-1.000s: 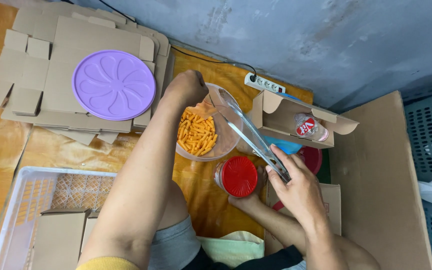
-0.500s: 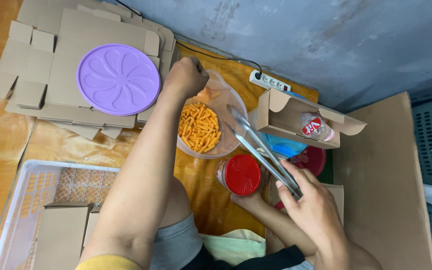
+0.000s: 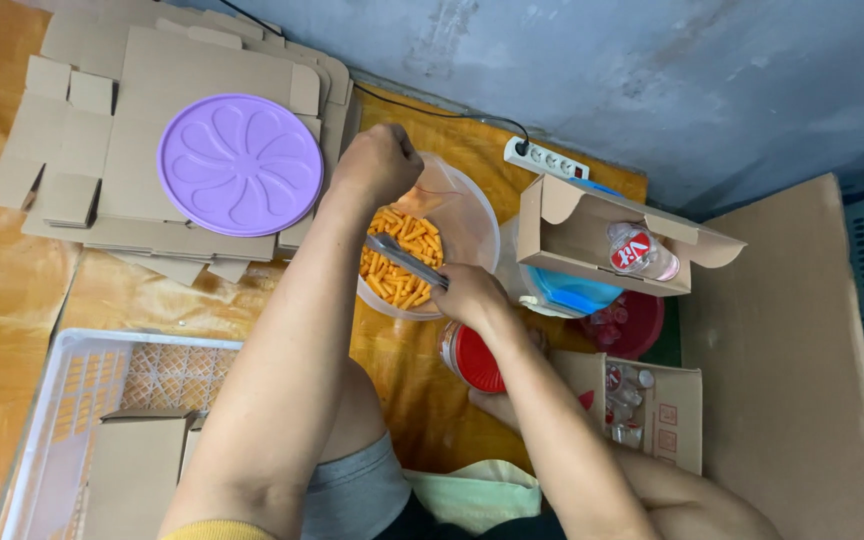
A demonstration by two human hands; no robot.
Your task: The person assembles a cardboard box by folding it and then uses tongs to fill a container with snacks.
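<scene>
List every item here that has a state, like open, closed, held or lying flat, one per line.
Clear tub: open, holding orange snack sticks.
Purple lid: off, lying flat on cardboard.
Metal tongs: held by right hand, tips in the snacks.
Left hand: gripping the tub's rim.
Carton: flaps open, small jar inside.
Red-lidded jar: closed, on its side.
Cardboard blanks: flat, stacked.

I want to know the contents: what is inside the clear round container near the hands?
The clear container holds orange snack sticks, with metal tongs from the right hand among them. The left hand covers part of its rim.
</scene>
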